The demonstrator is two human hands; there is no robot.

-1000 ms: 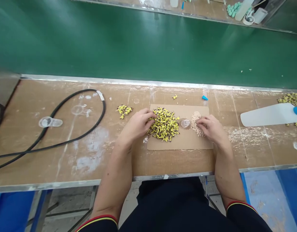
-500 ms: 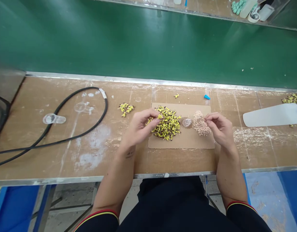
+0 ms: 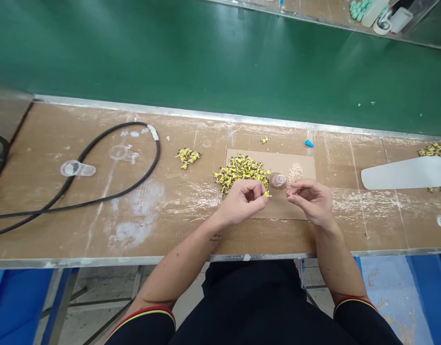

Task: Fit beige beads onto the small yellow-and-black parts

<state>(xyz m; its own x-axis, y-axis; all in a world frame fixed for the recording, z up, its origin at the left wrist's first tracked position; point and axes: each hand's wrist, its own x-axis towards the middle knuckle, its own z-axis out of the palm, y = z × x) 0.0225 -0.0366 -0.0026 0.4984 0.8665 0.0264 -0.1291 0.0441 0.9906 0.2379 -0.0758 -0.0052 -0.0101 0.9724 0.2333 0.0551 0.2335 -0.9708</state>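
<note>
My left hand [image 3: 244, 201] pinches a small yellow-and-black piece [image 3: 266, 194] between thumb and forefinger, just in front of a heap of similar yellow pieces [image 3: 242, 167]. Closed in a pinch, my right hand [image 3: 311, 200] holds a tiny pale pink piece [image 3: 289, 194] at its fingertips. The two hands face each other with a gap between them. A small clear cup [image 3: 278, 180] stands behind that gap. Beside it is a pile of tiny pale pieces [image 3: 295, 171], partly hidden by my right hand. All of this rests on a cardboard sheet [image 3: 277, 211].
A smaller yellow cluster [image 3: 187, 157] lies left of the sheet. Farther left are a looped black cable [image 3: 116, 125] and clear plastic scoops [image 3: 78, 168]. A white bottle [image 3: 400, 173] lies at the right, near more yellow pieces [image 3: 435, 148]. A blue cap [image 3: 309, 143] sits behind the sheet.
My left hand has moved right and nearer to me with the yellow piece. My right hand has come left, away from the pale pile, so the hands are closer together.
</note>
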